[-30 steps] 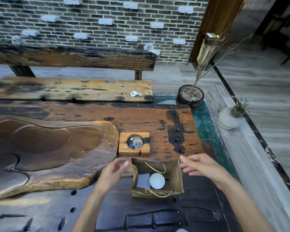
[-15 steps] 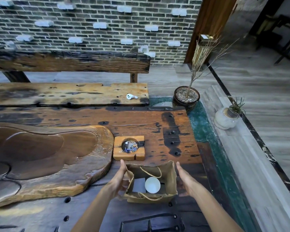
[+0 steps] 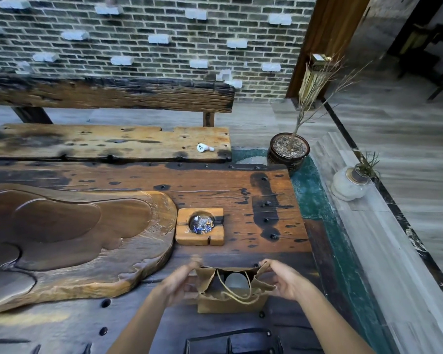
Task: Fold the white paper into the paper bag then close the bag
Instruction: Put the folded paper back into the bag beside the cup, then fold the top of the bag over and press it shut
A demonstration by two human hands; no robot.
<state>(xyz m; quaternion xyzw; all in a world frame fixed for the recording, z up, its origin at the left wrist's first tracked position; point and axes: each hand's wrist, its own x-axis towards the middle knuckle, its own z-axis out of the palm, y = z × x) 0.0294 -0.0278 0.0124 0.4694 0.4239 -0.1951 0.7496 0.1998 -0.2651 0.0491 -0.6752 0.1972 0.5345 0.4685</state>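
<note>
1. Brown paper bag (image 3: pixel 230 301) stands upright on the dark near part of the wooden table (image 3: pixel 241 195), close to the person's body. Its mouth is open towards the camera but pinched narrow.
2. Left hand (image 3: pixel 175 283) is at the bag's left edge. Fingers reach up to the top left corner of the bag and appear to pinch it; they are motion-blurred, so I cannot tell the exact grip.
3. Right hand (image 3: pixel 283 279) is at the bag's right edge. Fingers are curled narrow and clamp the top right corner of the bag between thumb and fingertips.
4. Inside the bag: a pale round object (image 3: pixel 237 281) shows through the opening. A strip of the white paper (image 3: pixel 221 278) is just visible to its left, mostly hidden by the folded-in bag wall.
5. A twine handle (image 3: pixel 237 293) loops across the opening and hangs over the near wall of the bag.
6. Just beyond the bag, apart from it, sits a square wooden ashtray (image 3: pixel 200 238) with debris in its round well.
7. To the left, a large carved wooden tray (image 3: pixel 74 238) lies on the table, well apart from the bag.
8. On the bench (image 3: pixel 100 141) behind the table lies a small white earbud (image 3: pixel 204 148).
9. Off the table's far right corner: a dark pot with a bare twig plant (image 3: pixel 288 152); further right, a white round vase (image 3: pixel 348 186) on a pale ledge.
</note>
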